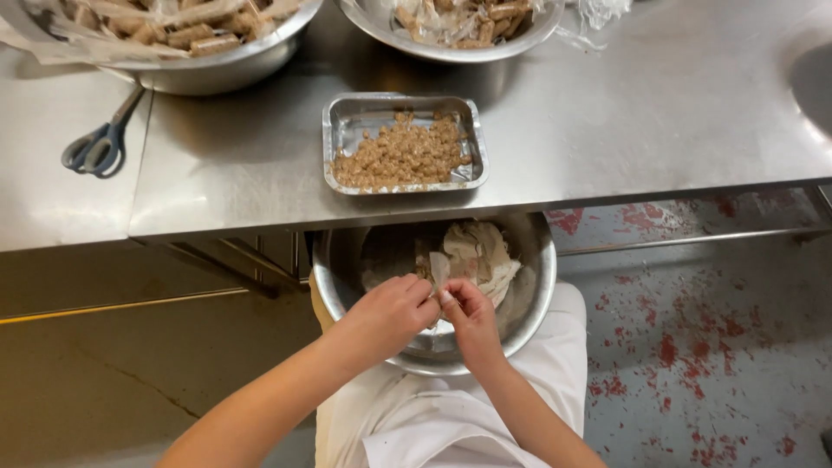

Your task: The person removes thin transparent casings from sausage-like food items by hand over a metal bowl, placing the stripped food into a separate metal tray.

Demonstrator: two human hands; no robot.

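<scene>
Both forearms are reaching forward from the bottom of the view, over a white apron (451,416), and meeting above a steel bowl (342,277) that is sitting on the lap, partly tucked under the table's front edge. Left hand (390,314) and right hand (468,314) are pressing together at the fingertips, both pinching a small pale wrapper (439,270) that is sticking up between them, thin and crinkled, whitish and half see-through. Behind it in the bowl, a heap of similar crumpled wrappers (481,251) is lying. Just beyond the bowl, a shallow foil tray (347,121) is resting on the steel table (607,113), holding small brown lumps (403,156). Two larger bowls with brown sticks (191,39) are standing at the far edge, and blue-handled scissors (97,147) are lying at the left.
</scene>
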